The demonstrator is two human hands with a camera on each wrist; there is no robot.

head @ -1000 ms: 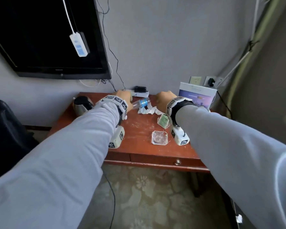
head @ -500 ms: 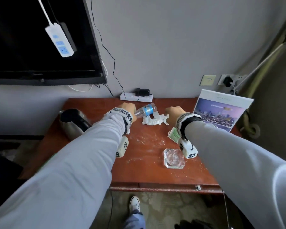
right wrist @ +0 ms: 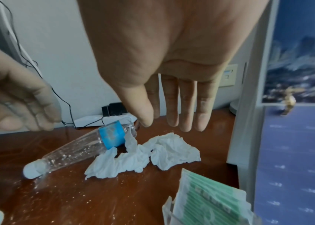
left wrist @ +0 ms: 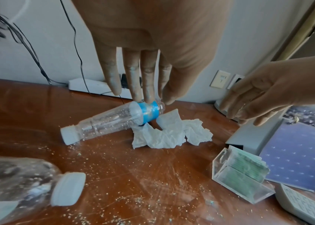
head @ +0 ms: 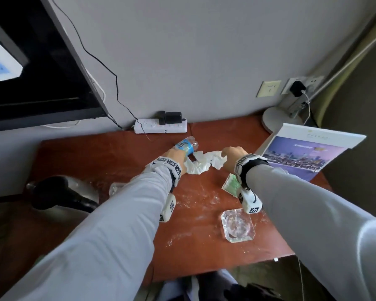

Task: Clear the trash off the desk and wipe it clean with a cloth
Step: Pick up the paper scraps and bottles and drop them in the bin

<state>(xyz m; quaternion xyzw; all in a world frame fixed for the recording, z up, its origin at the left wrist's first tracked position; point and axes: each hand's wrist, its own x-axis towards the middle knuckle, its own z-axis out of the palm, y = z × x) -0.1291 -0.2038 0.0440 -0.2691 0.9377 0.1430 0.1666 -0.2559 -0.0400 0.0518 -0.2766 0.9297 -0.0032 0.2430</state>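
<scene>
A clear plastic bottle [left wrist: 114,120] with a blue label lies on the red-brown desk [head: 126,155], its white cap toward me. My left hand [left wrist: 150,85] is over it with straight fingers, and the fingertips [left wrist: 147,99] touch the blue label. A crumpled white tissue [right wrist: 143,156] lies right of the bottle [head: 186,146], touching its base. My right hand [right wrist: 172,106] hovers open just above the tissue's [head: 202,164] right end and holds nothing. Pale crumbs and dust are scattered over the desk [left wrist: 152,175]. No cloth is in sight.
A second bottle [left wrist: 17,182] lies near left, beside a steel kettle [head: 59,192]. A glass ashtray [head: 238,224] sits near the front edge. A clear holder with green cards [left wrist: 239,175], a standing booklet [head: 302,155] and a lamp base [head: 278,118] are on the right. A power strip [head: 161,127] lies along the wall.
The head view has come closer and looks more steeply down. My right hand has moved left over the tissue's end. My left hand stays at the bottle.
</scene>
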